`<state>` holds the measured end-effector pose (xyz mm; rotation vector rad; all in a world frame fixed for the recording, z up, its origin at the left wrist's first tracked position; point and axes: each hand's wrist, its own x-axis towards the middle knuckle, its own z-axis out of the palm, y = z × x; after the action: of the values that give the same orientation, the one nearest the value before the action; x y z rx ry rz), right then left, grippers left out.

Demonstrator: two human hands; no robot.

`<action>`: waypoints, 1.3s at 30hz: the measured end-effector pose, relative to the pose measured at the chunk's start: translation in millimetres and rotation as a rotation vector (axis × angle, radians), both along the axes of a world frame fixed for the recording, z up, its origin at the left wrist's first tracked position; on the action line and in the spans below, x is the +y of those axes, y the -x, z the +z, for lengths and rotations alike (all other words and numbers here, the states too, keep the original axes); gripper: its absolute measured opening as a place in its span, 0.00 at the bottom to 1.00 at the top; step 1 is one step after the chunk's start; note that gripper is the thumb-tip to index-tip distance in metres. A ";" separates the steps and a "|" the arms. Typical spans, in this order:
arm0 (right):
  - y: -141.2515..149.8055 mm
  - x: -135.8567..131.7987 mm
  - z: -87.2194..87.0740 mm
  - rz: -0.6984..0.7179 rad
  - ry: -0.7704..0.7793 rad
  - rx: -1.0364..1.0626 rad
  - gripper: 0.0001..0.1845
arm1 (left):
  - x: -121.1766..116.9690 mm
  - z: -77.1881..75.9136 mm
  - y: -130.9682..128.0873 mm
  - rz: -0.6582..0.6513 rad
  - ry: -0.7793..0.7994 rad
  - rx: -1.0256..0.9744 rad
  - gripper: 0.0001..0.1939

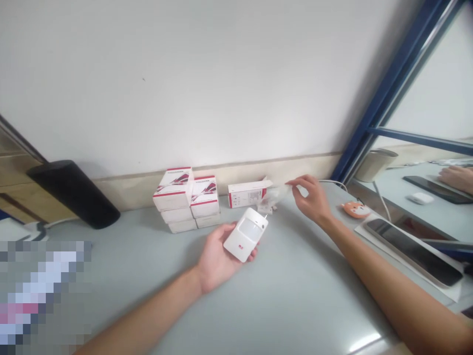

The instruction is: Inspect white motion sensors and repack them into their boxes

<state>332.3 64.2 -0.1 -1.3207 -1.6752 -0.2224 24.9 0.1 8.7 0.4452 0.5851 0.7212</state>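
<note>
A white motion sensor (246, 235) with a curved lens window and a small red mark lies in my left hand (218, 256), its fingers wrapped round the underside. A thin stub sticks out at the sensor's upper right. Farther back, my right hand (310, 197) pinches the corner of a clear plastic bag (274, 195). Small white pieces show in or beside that bag; I cannot tell which. Just behind it a white and red box (244, 194) lies on its side with a flap up, touching or almost touching the bag.
Stacked white and red boxes (175, 192) stand left of centre against the wall. A black cylinder (76, 195) leans at the left. On the right are an orange animal-faced item (355, 208), a dark phone-like slab (410, 249) on white paper, and a blue-framed mirror or glass panel (373, 103).
</note>
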 end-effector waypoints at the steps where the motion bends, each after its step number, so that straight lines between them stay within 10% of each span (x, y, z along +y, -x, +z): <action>1: 0.8 -0.1 0.4 -0.007 -0.015 -0.026 0.12 | -0.3 1.0 -0.3 0.003 0.001 -0.004 0.16; 39: 14.7 -14.2 8.1 0.137 0.217 0.048 0.10 | -0.7 -0.6 0.6 0.017 -0.030 -0.027 0.13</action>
<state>317.6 50.0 8.0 -1.3506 -1.7784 0.0730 24.2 -0.6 8.2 0.4577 0.5538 0.7522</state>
